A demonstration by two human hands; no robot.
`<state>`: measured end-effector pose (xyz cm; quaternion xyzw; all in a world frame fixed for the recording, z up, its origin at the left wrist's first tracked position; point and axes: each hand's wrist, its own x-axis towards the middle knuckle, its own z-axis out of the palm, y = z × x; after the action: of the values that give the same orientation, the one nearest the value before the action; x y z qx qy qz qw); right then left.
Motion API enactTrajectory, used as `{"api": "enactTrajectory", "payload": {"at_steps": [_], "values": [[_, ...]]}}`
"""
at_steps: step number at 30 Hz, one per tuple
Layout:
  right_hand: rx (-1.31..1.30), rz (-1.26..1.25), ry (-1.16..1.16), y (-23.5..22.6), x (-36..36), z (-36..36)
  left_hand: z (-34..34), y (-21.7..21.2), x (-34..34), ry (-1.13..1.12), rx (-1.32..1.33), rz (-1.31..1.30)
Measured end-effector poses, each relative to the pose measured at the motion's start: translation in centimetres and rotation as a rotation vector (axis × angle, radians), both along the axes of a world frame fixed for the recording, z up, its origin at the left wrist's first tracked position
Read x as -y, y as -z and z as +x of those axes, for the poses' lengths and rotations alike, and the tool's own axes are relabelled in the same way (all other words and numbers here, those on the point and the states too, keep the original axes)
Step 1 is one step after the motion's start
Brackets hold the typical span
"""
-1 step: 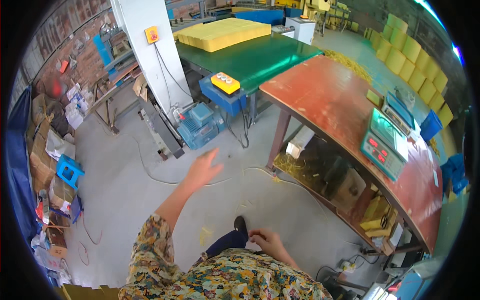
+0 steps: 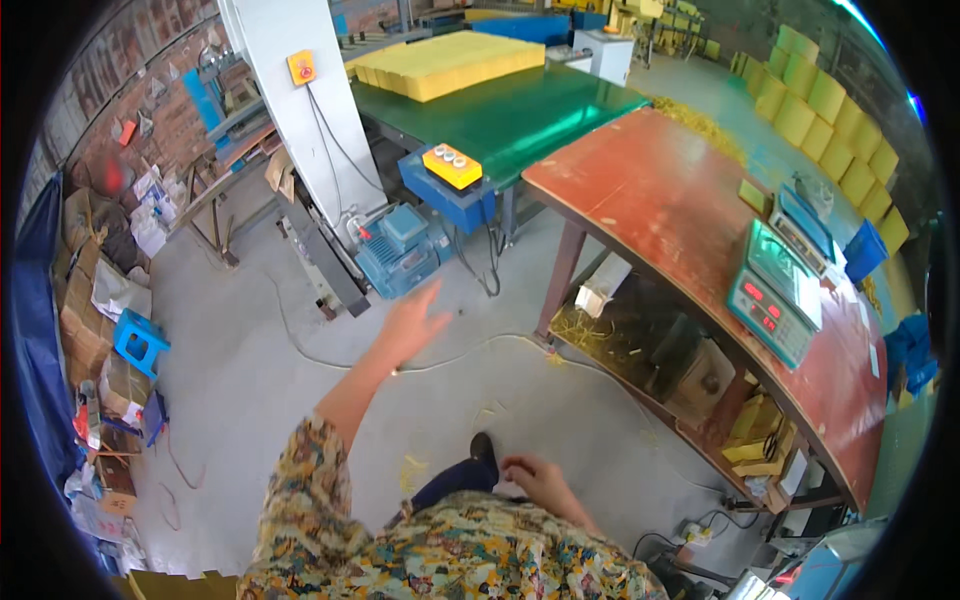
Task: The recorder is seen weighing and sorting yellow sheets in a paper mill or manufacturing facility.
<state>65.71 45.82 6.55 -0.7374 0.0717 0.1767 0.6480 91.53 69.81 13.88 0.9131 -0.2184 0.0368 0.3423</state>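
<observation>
My left hand is stretched forward over the floor, fingers extended and apart, with nothing in it. Behind it sits a blue electric motor, the thing nearest to that hand in the picture; I see no contact. Close to my body, at the lower middle, hangs my right hand. Its fingers are loosely bent and apart, and no object shows in them. Below the green belt's near edge, a yellow button box with several buttons is mounted on a blue housing.
A red-topped table with a lit scale stands to the right, a cable crossing the floor beside it. Ahead, yellow blocks lie on a green conveyor belt. A blue stool and boxes are at left.
My left hand has shifted slightly, its fingers pointing a little higher. The view has moved a touch; both hands stay free of objects.
</observation>
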Motion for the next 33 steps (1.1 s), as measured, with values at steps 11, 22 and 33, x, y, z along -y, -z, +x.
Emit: {"api": "enactTrajectory", "payload": {"at_steps": [11, 22, 33], "values": [[0.229, -0.003, -0.038, 0.5, 2.5, 26.0, 30.2, -1.8, 7.0, -0.209, 0.277, 0.231], [0.203, 0.073, -0.519, 0.6, 6.6, 48.8, 32.2, -2.0, 9.4, -0.340, 0.347, 0.390], [1.156, -0.328, -0.343, -7.0, 2.0, 66.1, 33.7, -4.0, 11.5, -0.372, 0.265, 0.521]]}}
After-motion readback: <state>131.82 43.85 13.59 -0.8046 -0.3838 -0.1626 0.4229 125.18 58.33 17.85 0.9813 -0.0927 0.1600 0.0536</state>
